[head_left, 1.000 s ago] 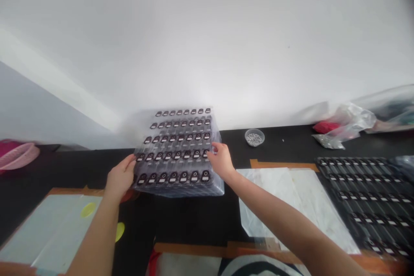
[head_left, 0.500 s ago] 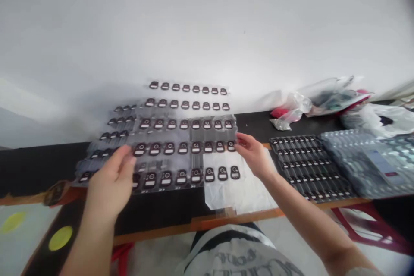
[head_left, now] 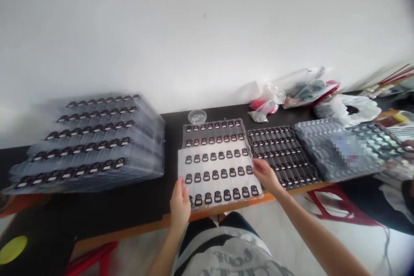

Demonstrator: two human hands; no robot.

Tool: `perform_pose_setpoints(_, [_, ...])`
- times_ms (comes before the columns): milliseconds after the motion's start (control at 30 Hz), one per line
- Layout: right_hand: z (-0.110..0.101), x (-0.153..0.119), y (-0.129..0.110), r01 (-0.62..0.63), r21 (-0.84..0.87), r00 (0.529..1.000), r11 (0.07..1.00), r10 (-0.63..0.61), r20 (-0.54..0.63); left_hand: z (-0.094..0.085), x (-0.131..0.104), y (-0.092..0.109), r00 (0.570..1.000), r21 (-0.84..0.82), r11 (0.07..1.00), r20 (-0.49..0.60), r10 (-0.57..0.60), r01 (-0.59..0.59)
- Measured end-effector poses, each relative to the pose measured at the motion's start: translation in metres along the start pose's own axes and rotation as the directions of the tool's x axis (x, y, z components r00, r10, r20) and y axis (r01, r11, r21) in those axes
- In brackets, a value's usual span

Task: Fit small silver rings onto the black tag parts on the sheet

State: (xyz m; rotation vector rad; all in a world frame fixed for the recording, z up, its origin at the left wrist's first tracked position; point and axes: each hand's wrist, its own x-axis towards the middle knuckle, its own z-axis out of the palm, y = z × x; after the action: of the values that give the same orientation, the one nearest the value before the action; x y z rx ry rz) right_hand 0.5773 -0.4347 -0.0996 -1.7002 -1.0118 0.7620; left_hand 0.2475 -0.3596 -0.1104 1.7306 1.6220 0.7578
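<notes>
A clear plastic tray [head_left: 211, 163] with rows of small dark parts lies over a white sheet at the table's front edge. My left hand [head_left: 181, 202] grips its left side near the front corner. On the right side, my right hand [head_left: 265, 175] has its fingers closed on the tray's edge. To the left stands a tall stack of similar filled trays [head_left: 145, 151]. Another filled tray [head_left: 284, 155] lies flat just right of the held one.
Behind the tray is a round dish [head_left: 197, 116] of tiny pieces. Plastic bags [head_left: 347, 108] lie at the back right, beyond a clear tray stack [head_left: 339, 148]. At the far right shows another person's hand [head_left: 408, 145]. A red stool [head_left: 336, 207] stands below the table.
The tray has moved right and down, from beside the stack onto the white sheet, with both my hands. The view has turned right, bringing the dish and another person into sight.
</notes>
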Motion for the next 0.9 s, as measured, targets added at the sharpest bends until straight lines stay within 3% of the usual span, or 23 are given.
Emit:
perform_pose_setpoints(133, [0.017, 0.004, 0.048, -0.004, -0.085, 0.998, 0.996, 0.008, 0.055, 0.033, -0.008, -0.034, 0.998, 0.056, 0.997, -0.023, -0.051, 0.053])
perform_pose_setpoints(333, [0.043, 0.01, 0.078, -0.036, -0.124, 0.995, 0.992, 0.048, 0.092, 0.047, 0.0, -0.062, 0.995, 0.097, 0.99, -0.021, -0.098, 0.099])
perform_pose_setpoints(500, [0.053, 0.009, 0.082, -0.051, -0.196, 0.996, 0.979, 0.064, 0.06, 0.051, 0.006, -0.068, 1.0, 0.153, 0.988, -0.013, -0.027, 0.029])
perform_pose_setpoints(700, [0.067, 0.009, 0.071, -0.112, -0.271, 0.993, 0.956, 0.1, -0.059, 0.051, 0.011, -0.076, 1.0, 0.157, 0.987, 0.028, 0.012, -0.016])
perform_pose_setpoints(900, [0.077, 0.01, 0.067, -0.194, -0.29, 0.974, 0.937, 0.15, -0.168, 0.034, 0.017, -0.079, 0.996, 0.142, 0.986, 0.052, 0.079, -0.086])
